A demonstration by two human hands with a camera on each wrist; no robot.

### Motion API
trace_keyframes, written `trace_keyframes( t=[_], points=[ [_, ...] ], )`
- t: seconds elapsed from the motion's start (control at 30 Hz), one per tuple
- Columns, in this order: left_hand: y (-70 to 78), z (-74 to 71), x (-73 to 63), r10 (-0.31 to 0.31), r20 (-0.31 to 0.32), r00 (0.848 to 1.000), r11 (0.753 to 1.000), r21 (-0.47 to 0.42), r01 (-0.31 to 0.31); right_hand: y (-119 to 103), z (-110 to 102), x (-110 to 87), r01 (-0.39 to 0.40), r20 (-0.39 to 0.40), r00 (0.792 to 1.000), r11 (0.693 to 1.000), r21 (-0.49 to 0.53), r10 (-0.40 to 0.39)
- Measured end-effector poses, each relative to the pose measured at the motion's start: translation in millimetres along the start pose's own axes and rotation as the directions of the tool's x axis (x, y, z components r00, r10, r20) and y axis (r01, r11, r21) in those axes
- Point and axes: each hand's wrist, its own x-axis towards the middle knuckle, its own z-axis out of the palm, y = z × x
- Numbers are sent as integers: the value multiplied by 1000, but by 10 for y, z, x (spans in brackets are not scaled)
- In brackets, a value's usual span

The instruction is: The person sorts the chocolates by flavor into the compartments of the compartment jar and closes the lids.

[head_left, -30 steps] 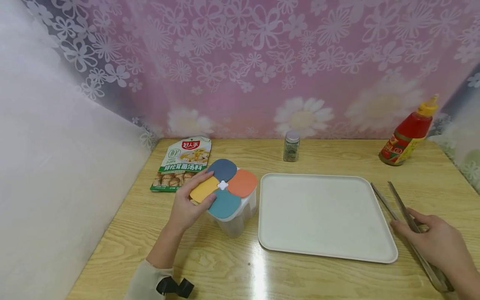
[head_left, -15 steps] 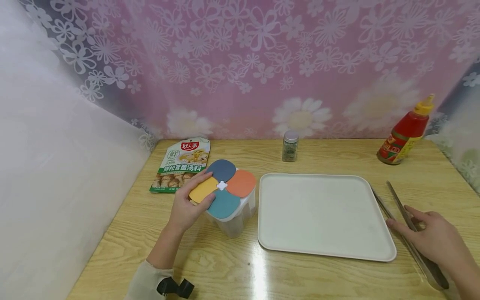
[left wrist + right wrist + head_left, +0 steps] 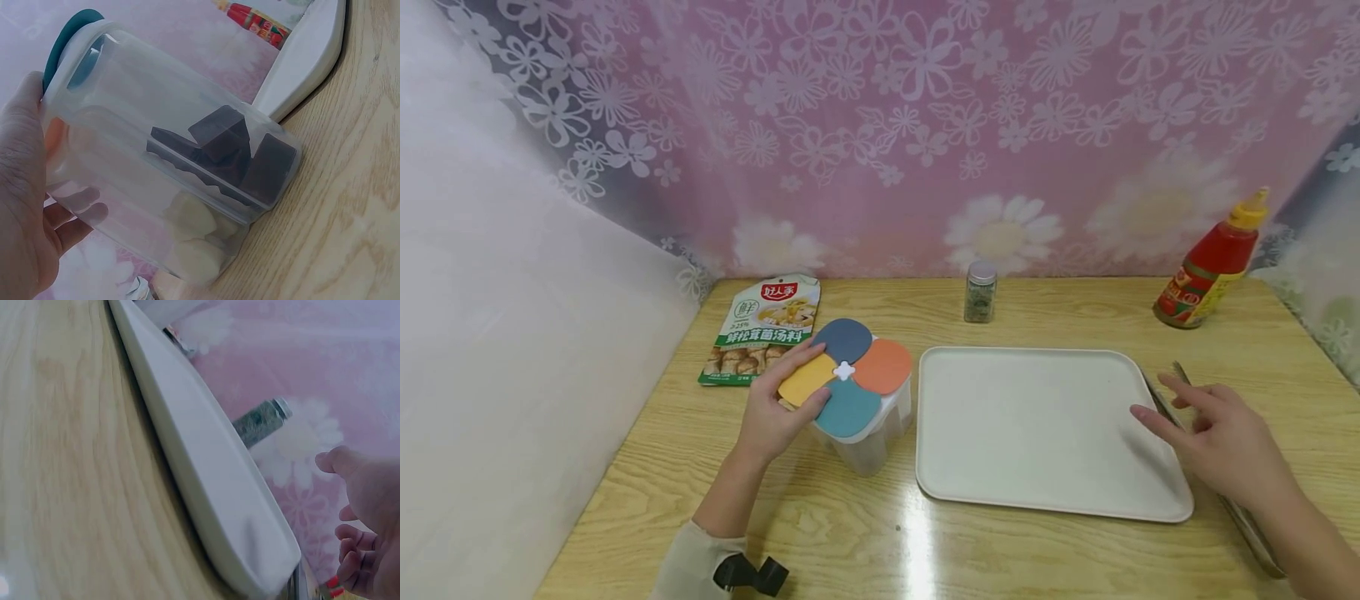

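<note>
My left hand (image 3: 778, 417) grips the top of a clear multi-compartment food storage container (image 3: 156, 119), fingers and thumb spread across its yellow lid petal. The lid (image 3: 850, 408) has blue, orange, yellow and teal petals. Through the walls show dark blocks (image 3: 219, 147) in one compartment and pale pieces (image 3: 197, 234) in another. My right hand (image 3: 1228, 442) hovers at the right edge of a white tray (image 3: 1037, 433), fingers loosely bent and holding nothing. Metal tongs (image 3: 1251, 533) lie on the table beside the tray, partly hidden under that hand.
A mushroom soup seasoning pouch (image 3: 760, 333) lies behind the container. A small spice jar (image 3: 981, 296) with dried green flakes stands behind the tray. At the back right is a red sauce bottle (image 3: 1206, 271) with a yellow cap. A floral curtain (image 3: 880, 150) closes off the back.
My right hand has let go of the tongs, leaving them on the table, and has moved up and left to the tray's edge. My left hand keeps its grip on the container.
</note>
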Motion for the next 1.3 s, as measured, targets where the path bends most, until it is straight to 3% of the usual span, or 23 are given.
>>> trace_keyframes(
  t=[0.57, 0.77, 0.97, 1.3],
  points=[
    [-10, 0, -4, 1, 5, 1000, 1000, -3, -1, -766, 148, 164, 152, 61, 985, 975, 161, -164],
    [-3, 5, -5, -8, -3, 1000, 1000, 2, 8, -1044, 253, 198, 164, 123, 973, 960, 227, -195],
    [-14, 22, -7, 6, -3, 1000, 1000, -2, -6, -1282, 405, 244, 182, 178, 952, 928, 326, -250],
    [-20, 12, -1, 1, -14, 1000, 1000, -3, -1, -1863, 658, 338, 213, 258, 893, 852, 478, -368]
  ],
)
